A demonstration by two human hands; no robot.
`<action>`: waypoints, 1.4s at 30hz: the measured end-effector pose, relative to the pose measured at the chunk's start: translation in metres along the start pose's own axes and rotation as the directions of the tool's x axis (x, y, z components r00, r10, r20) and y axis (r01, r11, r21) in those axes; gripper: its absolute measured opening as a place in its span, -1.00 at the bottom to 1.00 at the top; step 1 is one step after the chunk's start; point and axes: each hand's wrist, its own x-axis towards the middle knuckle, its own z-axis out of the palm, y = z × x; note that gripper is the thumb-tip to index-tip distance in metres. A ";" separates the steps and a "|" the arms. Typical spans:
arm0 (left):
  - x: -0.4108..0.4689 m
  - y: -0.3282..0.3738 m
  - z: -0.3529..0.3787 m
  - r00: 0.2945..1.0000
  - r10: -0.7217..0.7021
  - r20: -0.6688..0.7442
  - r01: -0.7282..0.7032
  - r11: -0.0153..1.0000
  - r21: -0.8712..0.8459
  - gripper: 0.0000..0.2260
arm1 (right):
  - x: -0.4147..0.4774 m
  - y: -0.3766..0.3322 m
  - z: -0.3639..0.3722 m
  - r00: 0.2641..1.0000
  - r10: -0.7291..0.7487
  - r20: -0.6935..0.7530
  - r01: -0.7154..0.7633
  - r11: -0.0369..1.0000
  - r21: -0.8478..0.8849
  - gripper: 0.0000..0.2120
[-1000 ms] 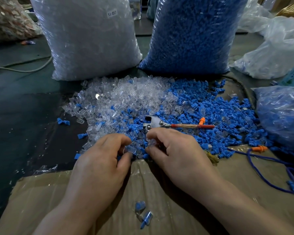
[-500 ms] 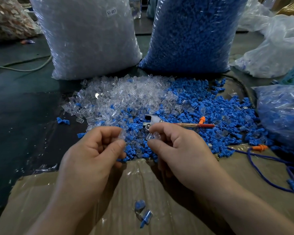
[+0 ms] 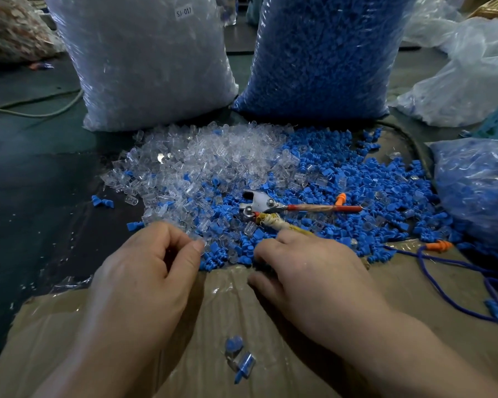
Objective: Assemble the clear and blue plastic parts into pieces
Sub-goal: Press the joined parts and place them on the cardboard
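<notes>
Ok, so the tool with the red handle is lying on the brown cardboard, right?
Not quite. The tool with the red handle is lying on the pile of blue and clear parts, just past the brown cardboard. The head view shows it.

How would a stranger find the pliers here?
Start at the tall bag of blue parts. Before it spreads a loose blue pile; the pliers lie on top. They alone are metal, with one red handle pointing right.
</notes>
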 end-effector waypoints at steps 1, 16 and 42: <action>0.000 0.002 0.000 1.000 -0.007 0.011 0.008 1.000 -0.026 -0.84 | 0.002 0.000 0.000 1.000 -0.001 0.009 0.001 1.000 0.010 -0.84; 0.000 -0.001 0.012 0.979 -0.111 0.173 0.180 0.867 -0.464 -0.80 | 0.005 0.002 0.000 0.998 -0.023 0.054 0.022 0.999 0.030 -0.93; -0.001 -0.007 0.020 0.970 -0.029 0.241 0.156 0.835 -0.528 -0.76 | 0.002 -0.007 0.002 0.969 0.030 -0.245 0.106 0.844 0.525 -0.91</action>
